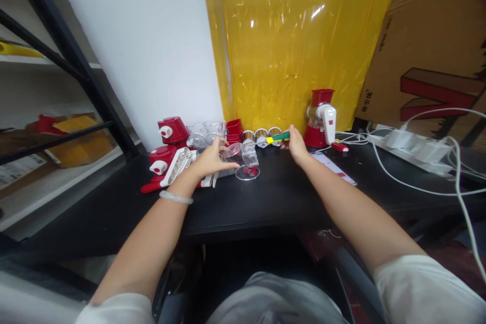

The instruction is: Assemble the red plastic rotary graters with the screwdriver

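My right hand (296,146) is closed around the green and yellow handle of a screwdriver (280,137). Its shaft points left, toward a clear plastic part (249,155) with a reddish ring (234,149). My left hand (213,157) has its thumb and fingers around the ringed side of that part and steadies it above the table. Just below it lies a round clear dish (247,172) holding small red pieces. Behind the part stand several metal grater drums (261,136) and a red hopper (234,130).
Left of my hand are red grater bodies (172,130) and white crank handles (178,166). An assembled red and white drum grater (321,119) stands at the right, beside a phone (334,168). White cables and a power strip (417,149) lie on the black table (243,207).
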`<state>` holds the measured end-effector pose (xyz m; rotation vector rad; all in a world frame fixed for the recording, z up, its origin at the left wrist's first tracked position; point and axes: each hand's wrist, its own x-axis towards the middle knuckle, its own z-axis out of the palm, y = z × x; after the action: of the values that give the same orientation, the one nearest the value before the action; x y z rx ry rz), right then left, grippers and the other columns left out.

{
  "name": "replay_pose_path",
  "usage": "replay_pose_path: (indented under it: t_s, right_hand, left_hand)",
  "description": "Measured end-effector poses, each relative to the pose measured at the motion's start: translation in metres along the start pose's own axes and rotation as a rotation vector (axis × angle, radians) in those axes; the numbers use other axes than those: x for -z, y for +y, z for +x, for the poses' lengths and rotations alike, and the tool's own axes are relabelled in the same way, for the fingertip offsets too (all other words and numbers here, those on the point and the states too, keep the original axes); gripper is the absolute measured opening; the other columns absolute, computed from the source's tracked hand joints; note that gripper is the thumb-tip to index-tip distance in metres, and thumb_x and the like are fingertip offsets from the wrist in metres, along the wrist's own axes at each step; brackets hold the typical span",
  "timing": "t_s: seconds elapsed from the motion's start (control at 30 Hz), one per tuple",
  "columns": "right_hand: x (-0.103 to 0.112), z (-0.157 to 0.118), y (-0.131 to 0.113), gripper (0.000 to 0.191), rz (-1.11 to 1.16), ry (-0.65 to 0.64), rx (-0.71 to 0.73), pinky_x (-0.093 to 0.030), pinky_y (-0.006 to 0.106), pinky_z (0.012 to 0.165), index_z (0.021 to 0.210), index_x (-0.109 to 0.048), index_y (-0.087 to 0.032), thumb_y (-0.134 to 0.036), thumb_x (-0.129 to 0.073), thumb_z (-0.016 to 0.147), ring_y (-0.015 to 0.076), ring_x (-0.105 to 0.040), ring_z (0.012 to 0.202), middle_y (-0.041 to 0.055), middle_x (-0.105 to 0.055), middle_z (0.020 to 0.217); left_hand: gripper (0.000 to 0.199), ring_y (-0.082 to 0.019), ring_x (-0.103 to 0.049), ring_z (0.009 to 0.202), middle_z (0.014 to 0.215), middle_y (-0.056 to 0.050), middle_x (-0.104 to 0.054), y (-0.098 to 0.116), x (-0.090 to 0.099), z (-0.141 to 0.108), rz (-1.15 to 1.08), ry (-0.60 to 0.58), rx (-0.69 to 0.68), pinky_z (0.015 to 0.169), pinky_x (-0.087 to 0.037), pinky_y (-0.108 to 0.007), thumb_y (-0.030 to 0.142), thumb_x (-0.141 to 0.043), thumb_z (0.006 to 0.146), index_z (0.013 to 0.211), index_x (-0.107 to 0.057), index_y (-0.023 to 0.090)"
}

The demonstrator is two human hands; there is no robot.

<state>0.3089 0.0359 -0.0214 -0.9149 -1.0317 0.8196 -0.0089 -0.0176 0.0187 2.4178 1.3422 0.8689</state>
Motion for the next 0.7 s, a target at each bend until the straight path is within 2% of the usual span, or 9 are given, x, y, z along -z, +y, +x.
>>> replay_pose_path:
  t_s: [0.1,0.2,0.37,0.47,0.53,0.6,0.7]
  right_hand:
    - [0.003,0.002,0.001,0.048,-0.064,-0.009,0.024,-0.042,0.024,0.043,0.079,-0.047,-0.025,-0.068,-0.069,0.079,0.0108,-0.043,0.046,-0.0076,-0.042,0.056]
    - [0.001,0.002,0.0,0.043,0.001,-0.038,-0.033,-0.042,0.022,0.044,0.083,-0.047,-0.026,-0.059,-0.073,0.079,0.0091,-0.039,0.045,-0.0105,-0.038,0.055]
    - [-0.007,-0.005,-0.009,0.027,0.187,-0.047,-0.144,-0.047,0.021,0.052,0.088,-0.046,-0.025,-0.039,-0.068,0.082,0.0086,-0.049,0.051,-0.0073,-0.052,0.065]
    - [-0.009,-0.007,-0.013,0.02,0.208,-0.078,-0.164,-0.051,0.023,0.057,0.09,-0.049,-0.024,-0.032,-0.065,0.082,0.0097,-0.055,0.056,-0.0053,-0.057,0.068]
    - [-0.009,-0.007,-0.012,0.022,0.175,-0.067,-0.142,-0.05,0.023,0.056,0.093,-0.051,-0.025,-0.038,-0.066,0.083,0.0099,-0.056,0.056,-0.0053,-0.058,0.07]
    - [-0.007,-0.005,-0.008,0.032,0.111,-0.039,-0.083,-0.048,0.023,0.053,0.092,-0.051,-0.025,-0.051,-0.068,0.082,0.0099,-0.054,0.054,-0.006,-0.057,0.07]
    - [-0.005,-0.003,-0.003,0.046,0.014,-0.007,0.01,-0.044,0.022,0.049,0.086,-0.051,-0.025,-0.067,-0.068,0.078,0.0097,-0.047,0.051,-0.0076,-0.047,0.062]
  left_hand:
    - [0.089,-0.037,-0.07,0.114,0.122,-0.018,-0.069,0.001,0.001,0.0,0.034,-0.008,0.007,0.097,-0.054,-0.05,0.064,-0.086,0.066,0.133,-0.045,0.021]
    - [0.087,-0.039,-0.066,0.121,0.124,-0.018,-0.07,-0.001,0.001,0.001,0.054,-0.018,-0.026,0.101,-0.053,-0.053,0.065,-0.084,0.068,0.134,-0.051,0.021]
    - [0.086,-0.037,-0.068,0.119,0.126,-0.016,-0.071,-0.003,0.0,0.001,0.048,-0.018,-0.046,0.102,-0.052,-0.053,0.066,-0.082,0.071,0.138,-0.054,0.021]
    - [0.086,-0.037,-0.068,0.119,0.124,-0.016,-0.071,-0.002,0.0,0.001,0.058,-0.015,-0.041,0.102,-0.053,-0.053,0.066,-0.082,0.071,0.139,-0.055,0.02]
    - [0.088,-0.038,-0.067,0.12,0.124,-0.017,-0.071,-0.001,0.0,0.001,0.062,-0.015,-0.032,0.102,-0.052,-0.053,0.066,-0.082,0.07,0.139,-0.055,0.019]
    - [0.089,-0.039,-0.067,0.121,0.126,-0.018,-0.071,-0.001,-0.001,0.001,0.054,-0.014,-0.031,0.102,-0.052,-0.054,0.066,-0.082,0.07,0.14,-0.055,0.019]
    - [0.088,-0.039,-0.067,0.121,0.127,-0.018,-0.07,-0.002,-0.001,0.001,0.05,-0.016,-0.034,0.102,-0.052,-0.054,0.066,-0.082,0.07,0.14,-0.055,0.02]
